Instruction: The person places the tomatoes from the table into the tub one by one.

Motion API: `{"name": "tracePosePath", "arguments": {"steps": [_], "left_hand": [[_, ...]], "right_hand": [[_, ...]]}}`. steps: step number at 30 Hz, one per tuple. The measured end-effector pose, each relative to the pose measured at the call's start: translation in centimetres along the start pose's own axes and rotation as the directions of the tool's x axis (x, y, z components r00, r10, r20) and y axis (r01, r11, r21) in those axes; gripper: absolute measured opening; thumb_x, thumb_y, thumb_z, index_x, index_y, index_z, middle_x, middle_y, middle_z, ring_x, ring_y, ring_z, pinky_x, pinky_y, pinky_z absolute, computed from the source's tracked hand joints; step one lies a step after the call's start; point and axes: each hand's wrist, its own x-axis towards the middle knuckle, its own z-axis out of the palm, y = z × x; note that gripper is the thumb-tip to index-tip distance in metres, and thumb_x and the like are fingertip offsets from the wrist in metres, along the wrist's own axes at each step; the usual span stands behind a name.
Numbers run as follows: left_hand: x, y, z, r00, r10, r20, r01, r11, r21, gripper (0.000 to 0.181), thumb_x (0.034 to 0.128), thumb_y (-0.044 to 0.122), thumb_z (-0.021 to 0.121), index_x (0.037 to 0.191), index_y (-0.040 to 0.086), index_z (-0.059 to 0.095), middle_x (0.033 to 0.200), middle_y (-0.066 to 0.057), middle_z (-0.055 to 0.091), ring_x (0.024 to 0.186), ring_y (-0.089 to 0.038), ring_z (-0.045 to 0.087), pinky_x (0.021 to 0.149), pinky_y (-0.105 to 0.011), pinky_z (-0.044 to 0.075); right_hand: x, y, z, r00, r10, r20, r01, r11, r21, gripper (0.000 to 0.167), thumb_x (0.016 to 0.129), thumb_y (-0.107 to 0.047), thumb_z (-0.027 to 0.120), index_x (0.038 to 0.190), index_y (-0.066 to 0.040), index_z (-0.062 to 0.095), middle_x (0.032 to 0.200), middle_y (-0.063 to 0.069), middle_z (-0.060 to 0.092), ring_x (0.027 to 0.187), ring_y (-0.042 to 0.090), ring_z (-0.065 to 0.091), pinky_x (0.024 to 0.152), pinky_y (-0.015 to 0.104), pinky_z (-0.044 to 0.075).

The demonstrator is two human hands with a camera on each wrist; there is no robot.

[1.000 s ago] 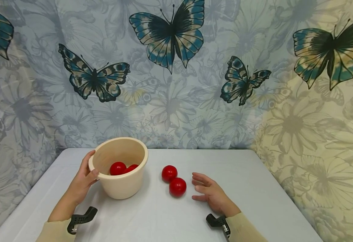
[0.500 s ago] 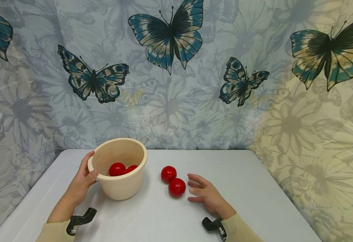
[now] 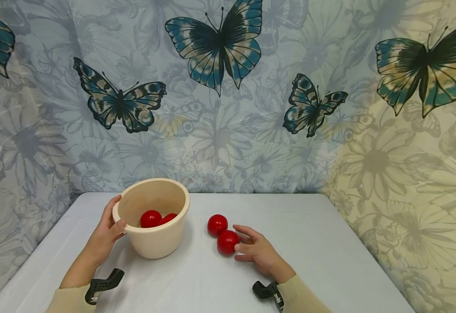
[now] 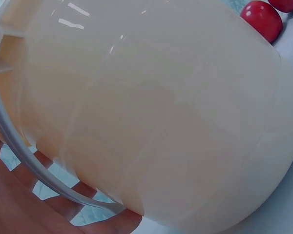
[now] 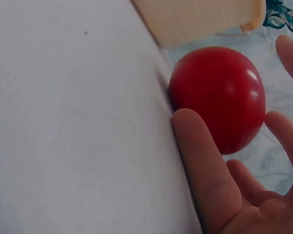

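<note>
A cream plastic bucket point(image 3: 157, 241) stands tilted on the left of the table, with red balls point(image 3: 151, 218) inside it. My left hand point(image 3: 101, 237) grips its rim at the left; in the left wrist view the fingers point(image 4: 117, 222) lie by the bucket's grey handle point(image 4: 19, 151). Two more red balls sit close together right of the bucket, a farther one point(image 3: 217, 225) and a nearer one point(image 3: 228, 242). Around the right side of the nearer ball point(image 5: 219, 97), my right hand point(image 3: 261, 252) spreads its fingers; whether they touch it I cannot tell.
A white cloth covers the table point(image 3: 321, 261). Behind it hangs a butterfly-patterned fabric point(image 3: 228, 143), which also runs along both sides. A black wrist mount point(image 3: 104, 284) sits on the left wrist and another mount point(image 3: 266, 290) on the right.
My right hand has moved left, from beside the nearer ball to around its right side. The left hand, bucket and balls stay in place.
</note>
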Motion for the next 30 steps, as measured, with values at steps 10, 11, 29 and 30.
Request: {"name": "tracePosePath", "arguments": {"steps": [10, 11, 29, 30], "left_hand": [[0.0, 0.0, 0.0, 1.000, 0.008, 0.007, -0.008, 1.000, -0.024, 0.068, 0.1052, 0.013, 0.044, 0.159, 0.018, 0.003, 0.159, -0.024, 0.004, 0.133, -0.052, 0.021, 0.087, -0.019, 0.045], [0.0, 0.0, 0.0, 1.000, 0.007, 0.007, -0.007, 1.000, -0.024, 0.068, 0.1052, 0.013, 0.044, 0.159, 0.018, 0.003, 0.159, -0.024, 0.004, 0.134, -0.052, 0.021, 0.087, -0.019, 0.045], [0.0, -0.1, 0.0, 1.000, 0.004, 0.005, -0.003, 1.000, -0.015, 0.069, 0.1049, 0.014, 0.045, 0.159, 0.019, 0.003, 0.159, -0.024, 0.005, 0.134, -0.052, 0.022, 0.087, -0.019, 0.045], [0.0, -0.1, -0.1, 1.000, 0.002, 0.004, -0.002, 1.000, -0.014, 0.069, 0.1049, 0.014, 0.045, 0.159, 0.020, 0.003, 0.159, -0.023, 0.005, 0.133, -0.052, 0.022, 0.087, -0.019, 0.045]], "right_hand": [[0.6, 0.1, 0.8, 1.000, 0.011, -0.008, -0.012, 0.999, -0.043, 0.066, 0.089, -0.011, 0.075, 0.149, -0.009, 0.046, 0.141, 0.022, 0.045, 0.116, 0.034, 0.055, 0.082, 0.049, 0.054], [0.6, 0.1, 0.9, 1.000, 0.013, -0.010, -0.013, 0.999, -0.047, 0.066, 0.089, -0.011, 0.075, 0.148, -0.010, 0.047, 0.140, 0.022, 0.046, 0.115, 0.034, 0.055, 0.082, 0.048, 0.054], [1.3, 0.5, 1.4, 1.000, 0.014, -0.015, -0.016, 0.995, -0.100, 0.061, 0.086, -0.008, 0.078, 0.142, -0.015, 0.056, 0.134, 0.018, 0.049, 0.119, 0.036, 0.049, 0.080, 0.047, 0.055], [1.4, 0.5, 1.4, 1.000, 0.015, -0.018, -0.016, 0.994, -0.104, 0.060, 0.085, -0.008, 0.078, 0.141, -0.015, 0.057, 0.134, 0.017, 0.049, 0.119, 0.036, 0.049, 0.080, 0.046, 0.055]]}}
